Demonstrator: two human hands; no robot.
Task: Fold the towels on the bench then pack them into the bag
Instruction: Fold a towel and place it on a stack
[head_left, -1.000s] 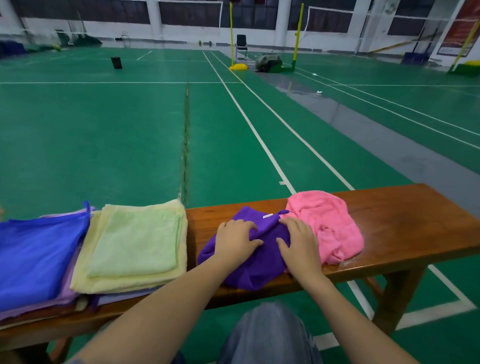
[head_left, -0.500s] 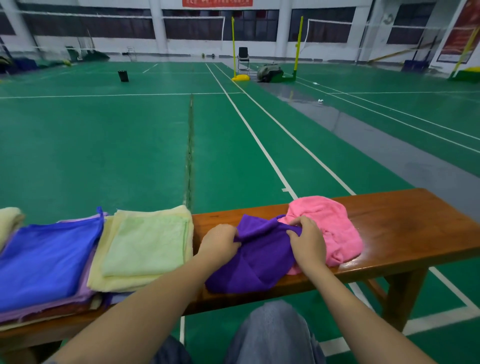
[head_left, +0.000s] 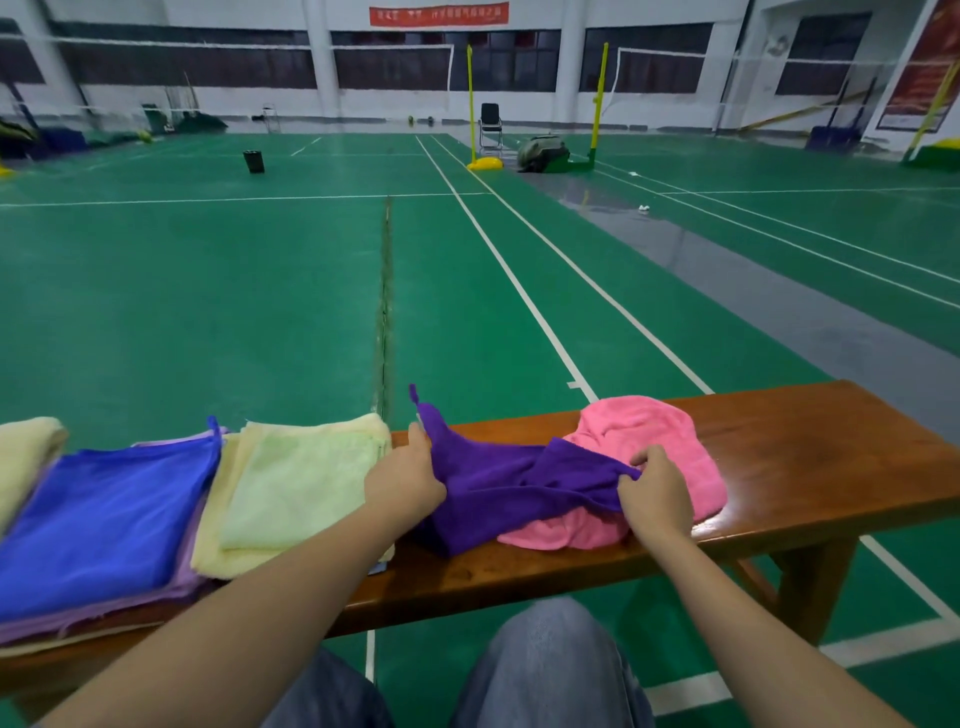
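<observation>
A dark purple towel (head_left: 498, 483) is stretched across the middle of the wooden bench (head_left: 810, 467). My left hand (head_left: 408, 480) grips its left corner, and my right hand (head_left: 655, 491) pinches its right edge. A crumpled pink towel (head_left: 660, 441) lies under and behind the purple one. To the left lie folded towels: a light green one (head_left: 296, 483) on a yellow one (head_left: 228, 551), and a blue one (head_left: 109, 519) over a lilac one (head_left: 176, 587). A cream towel (head_left: 23, 457) shows at the far left. No bag is in view.
The bench's right end is bare wood. Beyond it stretches a green court floor with white lines. Far off stand a black bin (head_left: 253, 161), a chair (head_left: 490, 124) and yellow net posts (head_left: 599, 98). My knees (head_left: 550, 660) are under the bench's near edge.
My hands have gathered the bunched purple towel and pulled apart, the left hand moving left and the right hand right, so the towel now stretches between them over the pink one.
</observation>
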